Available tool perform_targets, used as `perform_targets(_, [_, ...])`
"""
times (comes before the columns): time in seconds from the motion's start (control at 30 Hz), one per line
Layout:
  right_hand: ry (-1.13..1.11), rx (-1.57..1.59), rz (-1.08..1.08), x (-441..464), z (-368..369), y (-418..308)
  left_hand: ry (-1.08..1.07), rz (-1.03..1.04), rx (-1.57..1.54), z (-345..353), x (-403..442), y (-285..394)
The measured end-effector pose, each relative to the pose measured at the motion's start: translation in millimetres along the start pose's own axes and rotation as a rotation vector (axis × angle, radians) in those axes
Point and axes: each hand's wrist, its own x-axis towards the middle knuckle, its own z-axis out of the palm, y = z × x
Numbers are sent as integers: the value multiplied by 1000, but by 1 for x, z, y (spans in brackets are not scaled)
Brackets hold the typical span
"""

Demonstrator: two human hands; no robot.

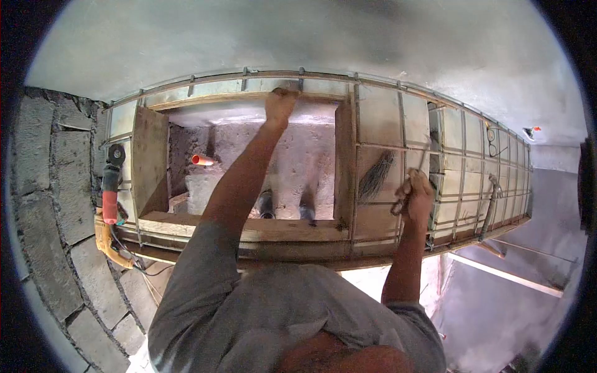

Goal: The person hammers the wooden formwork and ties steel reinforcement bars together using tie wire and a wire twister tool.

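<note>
My left hand [281, 107] reaches across the rectangular opening to its far edge. Its fingers are curled closed beside a thin steel bar [249, 76]; whatever they grip is hidden. Over the panels to the right, my right hand [419, 194] is closed around a thin metal tool [425, 155], whose narrow shaft points away from me. A dark loop shows at the left of that fist. Near it lies a bundle of tie wire [377, 176] on the rebar grid [379, 146].
The opening has a wooden frame [249, 230], with an orange pipe [202, 160] below. A hammer [491, 202] and a black looped object [493, 142] lie on the grid's right part. At left are an angle grinder [111, 186], a yellow power tool [109, 242] and a block wall [74, 174].
</note>
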Motion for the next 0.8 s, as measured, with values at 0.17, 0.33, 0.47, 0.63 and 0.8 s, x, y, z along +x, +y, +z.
perform_targets(0.17, [118, 115, -79, -17, -5, 21, 175, -3, -318, 17, 21, -12])
perform_targets(0.33, [213, 187, 81, -20, -16, 47, 147, -309, -500, 16, 13, 40])
perform_targets(0.47, [35, 143, 81, -24, 4, 44, -1, -59, -358, -3, 8, 33])
perform_targets(0.63, [-64, -175, 29, -37, 54, 22, -160, -145, -190, -39, -47, 58])
perform_targets(0.8, [-105, -360, -148, -51, 96, 39, -788, -413, -470, 5, -201, 100])
